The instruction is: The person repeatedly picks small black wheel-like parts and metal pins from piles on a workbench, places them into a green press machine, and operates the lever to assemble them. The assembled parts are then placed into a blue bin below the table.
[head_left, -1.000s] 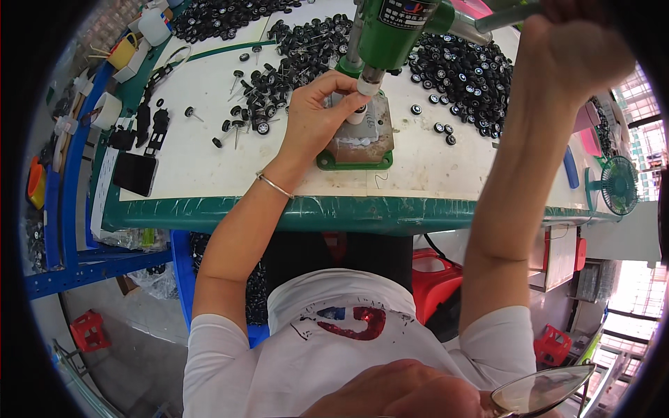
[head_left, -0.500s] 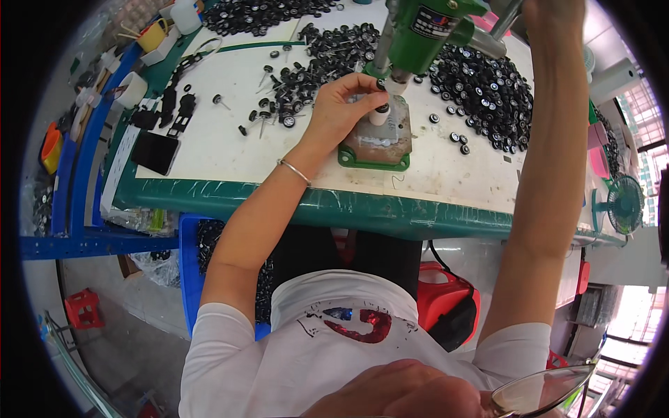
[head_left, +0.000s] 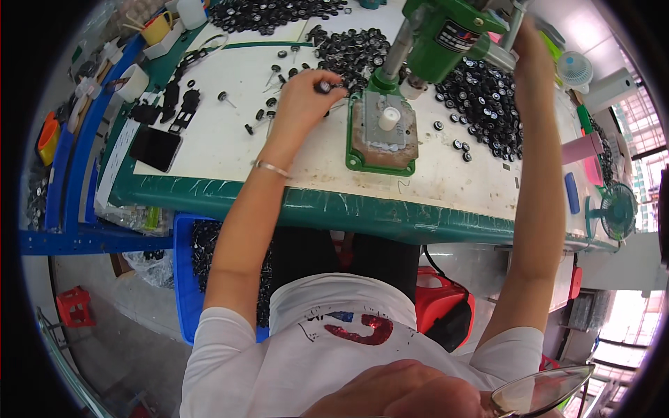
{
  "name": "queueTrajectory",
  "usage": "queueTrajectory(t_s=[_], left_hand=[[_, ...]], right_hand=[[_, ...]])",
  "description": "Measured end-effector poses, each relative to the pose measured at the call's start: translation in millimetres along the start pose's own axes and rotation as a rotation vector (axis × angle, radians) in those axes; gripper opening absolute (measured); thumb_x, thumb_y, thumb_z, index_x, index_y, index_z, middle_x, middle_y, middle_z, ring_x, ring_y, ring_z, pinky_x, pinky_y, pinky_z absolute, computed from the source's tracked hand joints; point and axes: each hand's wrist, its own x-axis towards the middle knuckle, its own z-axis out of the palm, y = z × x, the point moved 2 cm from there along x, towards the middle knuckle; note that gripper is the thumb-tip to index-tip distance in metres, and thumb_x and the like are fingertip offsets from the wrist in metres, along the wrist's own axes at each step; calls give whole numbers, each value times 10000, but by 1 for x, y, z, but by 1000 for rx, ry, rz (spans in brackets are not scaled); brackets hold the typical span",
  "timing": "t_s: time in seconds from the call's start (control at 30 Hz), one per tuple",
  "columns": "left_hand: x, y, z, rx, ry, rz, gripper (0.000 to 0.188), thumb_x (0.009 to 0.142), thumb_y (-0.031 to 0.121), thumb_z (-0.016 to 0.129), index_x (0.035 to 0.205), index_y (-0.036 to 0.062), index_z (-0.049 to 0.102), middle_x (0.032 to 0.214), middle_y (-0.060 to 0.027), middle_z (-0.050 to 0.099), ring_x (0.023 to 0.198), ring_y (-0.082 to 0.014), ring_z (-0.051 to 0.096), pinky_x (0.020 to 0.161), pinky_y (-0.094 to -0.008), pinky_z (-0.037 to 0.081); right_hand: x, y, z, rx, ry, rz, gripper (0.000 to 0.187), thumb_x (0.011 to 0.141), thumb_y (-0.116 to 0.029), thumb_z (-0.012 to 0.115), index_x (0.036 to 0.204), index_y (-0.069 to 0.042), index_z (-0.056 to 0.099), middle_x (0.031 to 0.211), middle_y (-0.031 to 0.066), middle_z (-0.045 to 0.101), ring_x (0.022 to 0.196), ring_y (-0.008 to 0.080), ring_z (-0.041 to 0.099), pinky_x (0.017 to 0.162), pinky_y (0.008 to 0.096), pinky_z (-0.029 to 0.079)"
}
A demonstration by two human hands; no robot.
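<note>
My left hand (head_left: 306,97) is left of a green hand press (head_left: 446,45), its fingers pinching a small black wheel (head_left: 324,87). Whether a metal pin runs from that wheel is hard to see. On the press's base plate (head_left: 362,132) stands a short white cylindrical holder (head_left: 389,118), with nothing on top. At the upper right my right hand (head_left: 531,43) is closed around the metal lever (head_left: 514,26) of the press; its fingers are partly hidden. Behind my left hand lies a heap of black wheels with metal pins (head_left: 352,52).
More black wheels (head_left: 484,104) are piled right of the press, others (head_left: 272,15) at the back. A black phone (head_left: 156,148) and black straps (head_left: 185,111) lie at the left. A green fan (head_left: 617,212) stands at the right. Below the table's green edge (head_left: 313,205) is a blue bin (head_left: 185,279).
My left hand has moved left from the white holder, carrying a black wheel. The dark piece on the holder is gone. My right hand on the lever has come slightly lower and left.
</note>
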Motion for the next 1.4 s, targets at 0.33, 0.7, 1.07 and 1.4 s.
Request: queueTrajectory(t_s=[0.33, 0.7, 1.07, 1.4], left_hand=[[-14, -18, -8, 464, -101, 332, 152, 736, 88, 701, 875, 34, 669, 864, -73, 597, 746, -248, 597, 676, -357, 474], [-10, 3, 0, -352, -147, -25, 126, 801, 111, 702, 879, 28, 649, 931, -69, 674, 786, -97, 636, 570, -196, 396], [-9, -5, 25, -842, -235, -182, 377, 784, 41, 722, 1133, -47, 611, 936, -112, 699, 702, -55, 591, 478, -175, 337], [-18, 12, 22, -748, -229, -122, 283, 792, 72, 730, 1042, -27, 641, 808, -88, 673, 636, -80, 585, 443, -181, 308]], right_hand=[[-124, 115, -7, -973, -391, -217, 237, 798, -243, 677, 998, -117, 673, 936, 68, 617, 865, 250, 589, 766, 389, 442], [-121, 110, 12, -905, -395, -257, 168, 811, -196, 662, 943, -97, 693, 881, 55, 624, 854, 224, 588, 775, 359, 413], [-131, 53, 78, -145, -541, 35, 260, 825, -142, 676, 1074, -68, 679, 956, 56, 573, 842, 150, 590, 761, 277, 480], [-136, 59, 74, -201, -502, 40, 353, 825, -203, 682, 1142, -53, 637, 1007, 51, 566, 824, 141, 561, 770, 282, 470]])
